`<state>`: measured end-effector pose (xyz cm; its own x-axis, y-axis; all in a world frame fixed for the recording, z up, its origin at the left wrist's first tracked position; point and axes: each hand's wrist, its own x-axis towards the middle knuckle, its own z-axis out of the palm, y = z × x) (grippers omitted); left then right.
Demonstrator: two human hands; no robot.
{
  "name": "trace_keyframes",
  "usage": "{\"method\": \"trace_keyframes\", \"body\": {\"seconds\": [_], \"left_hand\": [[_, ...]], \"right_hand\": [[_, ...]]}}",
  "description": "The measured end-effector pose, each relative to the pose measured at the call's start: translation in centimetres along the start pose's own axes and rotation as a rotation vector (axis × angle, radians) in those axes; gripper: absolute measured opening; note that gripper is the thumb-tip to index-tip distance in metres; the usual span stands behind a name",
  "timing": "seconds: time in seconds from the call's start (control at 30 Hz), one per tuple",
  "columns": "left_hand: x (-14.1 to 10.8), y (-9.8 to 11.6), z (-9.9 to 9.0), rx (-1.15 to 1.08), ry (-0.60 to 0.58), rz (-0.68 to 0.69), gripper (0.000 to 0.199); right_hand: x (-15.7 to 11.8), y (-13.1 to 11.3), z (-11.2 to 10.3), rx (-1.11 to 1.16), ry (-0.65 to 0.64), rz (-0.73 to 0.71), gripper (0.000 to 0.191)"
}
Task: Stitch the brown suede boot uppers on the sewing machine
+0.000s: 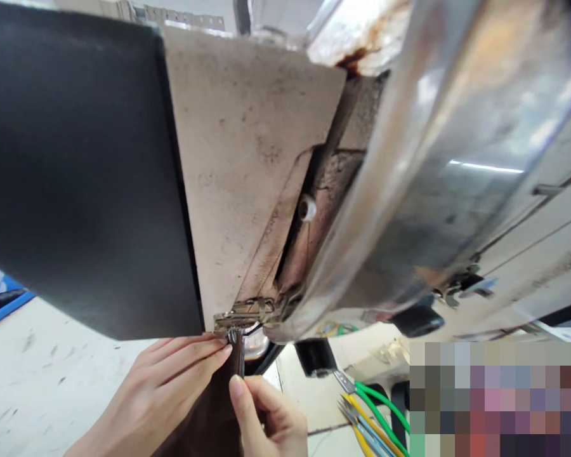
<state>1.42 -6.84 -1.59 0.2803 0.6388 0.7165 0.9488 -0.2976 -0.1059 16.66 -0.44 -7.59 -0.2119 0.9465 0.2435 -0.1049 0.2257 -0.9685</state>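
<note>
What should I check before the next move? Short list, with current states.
1. Left hand on the brown material: ok, fingertips at its upper end.
2. Right hand on the material: ok, thumb and forefinger at its edge, lower down.
3. Fingers well clear of the metal fitting: not ok, I'd say; the left fingertips sit right by its underside.
4. Material seated properly in the fitting: cannot tell, too small and partly hidden.
5. Green-handled scissors away from the hands: ok, lying on the table beyond the right hand.
</note>
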Motion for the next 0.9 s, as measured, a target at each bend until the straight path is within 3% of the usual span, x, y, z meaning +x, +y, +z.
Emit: {"method": "trace_keyframes", "body": {"seconds": [0.27,0.43,0.53,0.67,0.8,0.9], "left_hand": [[0.8,0.8,0.0,-0.044,0.057,-0.036,0.026],[0.9,1.3,0.0,-0.045,0.071,-0.05,0.027],[0.8,1.2,0.3,-0.091,0.121,-0.066,0.028],[0.1,-0.5,1.2,-0.125,0.196,-0.25,0.02],[0.0,-2.8,2.7,-0.104,0.061,-0.36,0.036],[0.3,-3.2,4.5,-0.119,-0.06,-0.342,0.037]], "right_hand": [[0.6,-0.4,-0.1,0.028,0.036,-0.031,0.048],[-0.2,-0.7,0.3,0.161,0.155,0.019,0.045],[0.2,-1.8,0.0,0.153,0.119,0.03,0.041],[1.0,-3.0,0.2,0.157,0.069,0.024,0.037],[0.8,-2.9,0.3,0.097,0.03,-0.017,0.031],[1.1,-2.9,-1.7,-0.064,0.031,-0.194,0.025]]}}
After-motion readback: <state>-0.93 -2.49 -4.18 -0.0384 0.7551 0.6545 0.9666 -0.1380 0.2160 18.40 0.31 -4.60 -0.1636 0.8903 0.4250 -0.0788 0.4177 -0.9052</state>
